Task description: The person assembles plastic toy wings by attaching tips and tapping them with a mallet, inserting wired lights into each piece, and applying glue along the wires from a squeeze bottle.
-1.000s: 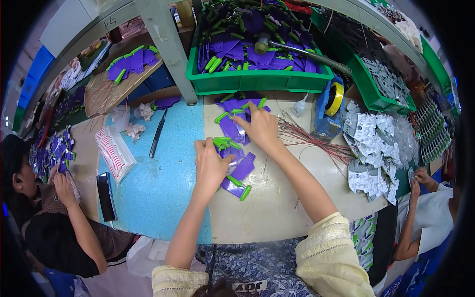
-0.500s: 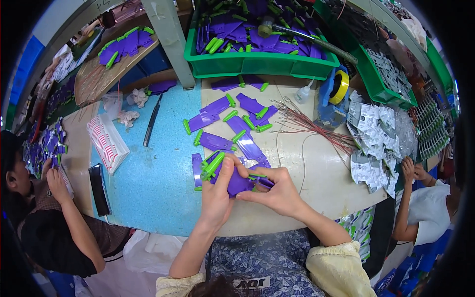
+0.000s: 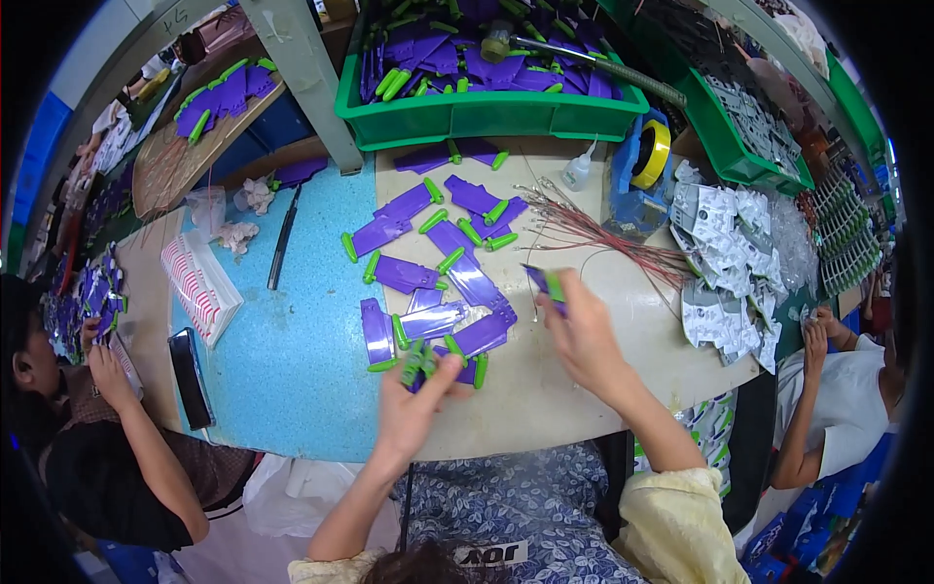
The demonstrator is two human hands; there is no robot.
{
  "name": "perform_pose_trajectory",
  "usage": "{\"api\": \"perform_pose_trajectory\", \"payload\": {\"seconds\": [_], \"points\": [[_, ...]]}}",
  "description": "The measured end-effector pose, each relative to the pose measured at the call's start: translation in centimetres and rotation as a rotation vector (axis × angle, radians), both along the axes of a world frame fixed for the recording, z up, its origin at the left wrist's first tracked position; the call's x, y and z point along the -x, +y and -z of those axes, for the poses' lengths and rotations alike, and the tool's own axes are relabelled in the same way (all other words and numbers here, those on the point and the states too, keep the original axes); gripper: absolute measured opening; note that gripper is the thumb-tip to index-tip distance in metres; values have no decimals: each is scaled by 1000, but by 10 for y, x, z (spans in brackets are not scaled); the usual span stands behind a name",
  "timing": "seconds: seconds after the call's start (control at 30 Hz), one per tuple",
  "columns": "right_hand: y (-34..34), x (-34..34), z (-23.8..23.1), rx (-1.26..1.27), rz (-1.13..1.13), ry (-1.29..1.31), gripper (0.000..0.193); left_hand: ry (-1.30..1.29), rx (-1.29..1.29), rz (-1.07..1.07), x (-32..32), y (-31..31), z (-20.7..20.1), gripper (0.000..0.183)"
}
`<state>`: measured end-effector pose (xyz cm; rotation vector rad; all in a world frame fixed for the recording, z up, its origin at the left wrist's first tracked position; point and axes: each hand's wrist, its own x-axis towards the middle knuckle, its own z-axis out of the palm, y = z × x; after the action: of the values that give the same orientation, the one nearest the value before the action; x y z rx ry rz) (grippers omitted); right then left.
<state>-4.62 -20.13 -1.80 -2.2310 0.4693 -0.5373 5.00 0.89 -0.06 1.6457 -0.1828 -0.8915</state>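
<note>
My left hand [image 3: 404, 414] is closed on a purple and green plastic part [image 3: 418, 362], its green end up and partly blurred. Farther right and raised over the table, my right hand [image 3: 589, 341] grips another purple and green plastic part [image 3: 553, 285], smeared by motion. Flat purple plates with green tubular ends lie loosely spread in front of my hands. Among them, a purple plate [image 3: 484, 333] rests just beyond my left hand. A bundle of thin red wires [image 3: 623, 248] lies beyond my right hand.
At the back, a green bin [image 3: 496, 125] is full of purple parts, with a metal rod tool [image 3: 603, 64] across it. To the right are a yellow tape roll [image 3: 652, 156], a small bottle [image 3: 578, 173] and silvery packets [image 3: 720, 243]. A phone [image 3: 192, 378] lies left. People work on both sides.
My hands have moved apart, the right one to the right and away from the left. A purple plate held between them now lies among the others on the table.
</note>
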Motion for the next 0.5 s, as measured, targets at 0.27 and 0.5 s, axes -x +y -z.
{"api": "perform_pose_trajectory", "payload": {"seconds": [0.27, 0.5], "points": [[9, -35, 12, -230, 40, 83, 34, 240, 441, -266, 24, -8, 12, 22], [36, 5, -30, 78, -339, -172, 39, 432, 573, -286, 17, -29, -2, 27]]}}
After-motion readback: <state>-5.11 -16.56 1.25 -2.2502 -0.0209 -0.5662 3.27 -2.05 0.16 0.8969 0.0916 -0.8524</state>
